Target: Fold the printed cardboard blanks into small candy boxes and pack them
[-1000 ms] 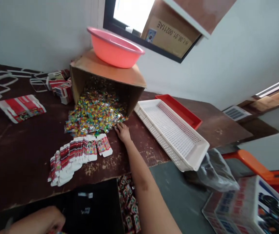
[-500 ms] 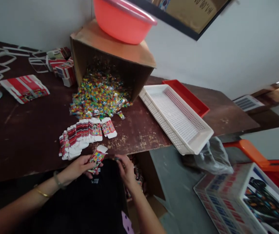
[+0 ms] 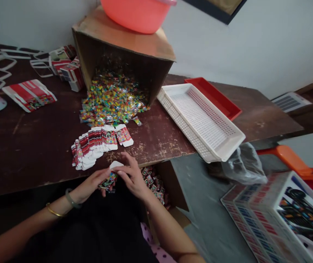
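My left hand [image 3: 92,184] is closed around a small printed carton [image 3: 112,178], red with colourful pictures, just in front of the table edge. At the carton's top, a white flap [image 3: 116,164] stands up. My right hand [image 3: 134,179] has its thumb and fingers on this flap end; whether a candy is between them is hidden. Beyond my hands lies a fanned row of flat cartons [image 3: 95,144], with another carton [image 3: 124,135] at its right end. Wrapped colourful candies [image 3: 115,100] spill out of a cardboard box [image 3: 123,34] lying on its side.
A pink basin [image 3: 138,14] sits on the cardboard box. To the right are a white perforated tray [image 3: 200,118] and a red tray [image 3: 213,96]. Below the table edge, an open box holds many filled packs [image 3: 155,186]. A plastic crate [image 3: 255,215] stands at lower right.
My right hand has moved left from beside the carton to its open top. My left hand still holds the carton. The whole view has shifted slightly.
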Motion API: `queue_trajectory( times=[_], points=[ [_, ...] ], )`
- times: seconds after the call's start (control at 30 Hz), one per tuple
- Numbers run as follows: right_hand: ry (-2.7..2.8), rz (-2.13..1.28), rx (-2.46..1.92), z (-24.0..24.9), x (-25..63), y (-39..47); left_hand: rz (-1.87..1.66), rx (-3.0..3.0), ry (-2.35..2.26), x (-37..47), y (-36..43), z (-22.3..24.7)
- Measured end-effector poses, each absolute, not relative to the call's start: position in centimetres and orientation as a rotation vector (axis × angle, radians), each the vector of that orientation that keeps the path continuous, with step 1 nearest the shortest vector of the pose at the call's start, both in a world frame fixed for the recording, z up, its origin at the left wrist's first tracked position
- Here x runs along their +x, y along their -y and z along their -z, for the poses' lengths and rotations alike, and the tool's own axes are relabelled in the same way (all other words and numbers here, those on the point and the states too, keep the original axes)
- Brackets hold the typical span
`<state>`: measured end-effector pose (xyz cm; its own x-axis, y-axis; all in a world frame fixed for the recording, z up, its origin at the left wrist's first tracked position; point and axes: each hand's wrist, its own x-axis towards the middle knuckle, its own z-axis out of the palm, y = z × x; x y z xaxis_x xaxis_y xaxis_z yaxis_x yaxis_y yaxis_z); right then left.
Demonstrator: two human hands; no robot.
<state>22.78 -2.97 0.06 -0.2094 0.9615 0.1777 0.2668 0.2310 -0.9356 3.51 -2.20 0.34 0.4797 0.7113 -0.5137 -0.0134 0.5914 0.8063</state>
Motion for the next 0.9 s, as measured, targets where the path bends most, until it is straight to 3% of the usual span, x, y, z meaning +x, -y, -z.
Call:
queue_trajectory(
  times=[0.2, 0.33, 0.57, 0.77, 0.9],
  points=[
    [0.62, -1.93, -0.944, 1.8, 21.4, 3.8, -0.479, 0.623, -0.988, 3.0, 1.5, -0.3],
    [0.555, -2.08, -0.841, 0.9, 21.8, 3.0, -0.437, 0.552, -0.866, 2.3, 0.8, -0.4],
    [0.729, -1.99, -0.94, 0.3, 21.1, 2.5, -0.506, 0.516, -0.803, 2.5, 1.4, -0.2],
    [1.638, -1.396, -1.091, -1.3, 21.2, 1.8, -0.54, 0.71, -1.039, 2.4, 1.4, -0.2],
    [1.775, -1.268, -1.057, -2.0, 21.7, 1.2, -0.558, 0.653, -1.014, 2.7, 0.9, 0.1]
  ],
)
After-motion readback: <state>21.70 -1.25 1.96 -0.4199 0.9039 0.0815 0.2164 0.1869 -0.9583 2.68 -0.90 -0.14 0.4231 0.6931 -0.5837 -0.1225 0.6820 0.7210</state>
